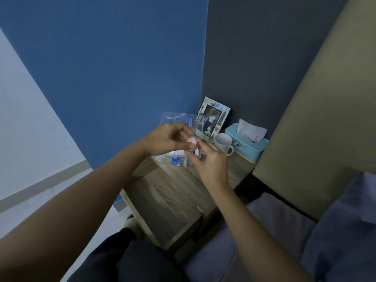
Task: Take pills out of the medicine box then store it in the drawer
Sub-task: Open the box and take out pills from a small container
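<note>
A clear plastic medicine box (162, 158) stands open on the wooden nightstand (179, 180), its lid (181, 119) tilted up against the blue wall. Blue and white packets lie inside it. Above the box, my left hand (168, 139) pinches a small pink round cap or pill case (192, 141). My right hand (209, 159) grips a small clear container with blue on it (196, 153) right under the pink piece. The two hands touch there. An open drawer (162, 210) juts out below the nightstand top.
A framed photo (213, 117) leans on the dark wall behind the box. A white mug (223, 142) and a teal tissue box (247, 143) stand to the right. The bed with grey-blue bedding (284, 231) and a beige headboard (315, 119) fills the right side.
</note>
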Action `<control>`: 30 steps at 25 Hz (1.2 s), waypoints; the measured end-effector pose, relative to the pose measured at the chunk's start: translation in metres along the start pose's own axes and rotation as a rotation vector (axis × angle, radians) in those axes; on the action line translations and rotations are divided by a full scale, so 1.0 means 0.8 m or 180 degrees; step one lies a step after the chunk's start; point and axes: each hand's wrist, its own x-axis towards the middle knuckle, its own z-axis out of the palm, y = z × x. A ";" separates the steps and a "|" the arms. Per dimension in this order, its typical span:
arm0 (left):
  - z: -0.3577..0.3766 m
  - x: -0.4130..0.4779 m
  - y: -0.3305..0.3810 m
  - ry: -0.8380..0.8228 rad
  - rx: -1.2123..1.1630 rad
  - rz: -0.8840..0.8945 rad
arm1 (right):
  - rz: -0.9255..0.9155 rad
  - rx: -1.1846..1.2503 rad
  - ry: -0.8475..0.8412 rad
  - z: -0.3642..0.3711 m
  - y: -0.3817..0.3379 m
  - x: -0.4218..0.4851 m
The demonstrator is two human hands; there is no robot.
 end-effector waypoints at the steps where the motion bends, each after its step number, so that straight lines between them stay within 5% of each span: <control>1: -0.001 0.001 -0.001 0.0012 0.0150 0.0022 | 0.0034 0.0021 0.0029 0.000 0.000 -0.001; 13: -0.008 0.005 0.007 -0.0513 0.0402 -0.0112 | 0.0000 -0.0014 0.0098 -0.001 0.000 -0.014; 25: -0.001 0.006 0.006 -0.0358 0.0567 -0.0118 | -0.0022 -0.0020 0.0123 0.003 0.010 -0.019; 30: 0.006 0.009 -0.004 0.0083 -0.0511 -0.0384 | 0.0427 0.0362 0.0215 0.006 0.023 -0.023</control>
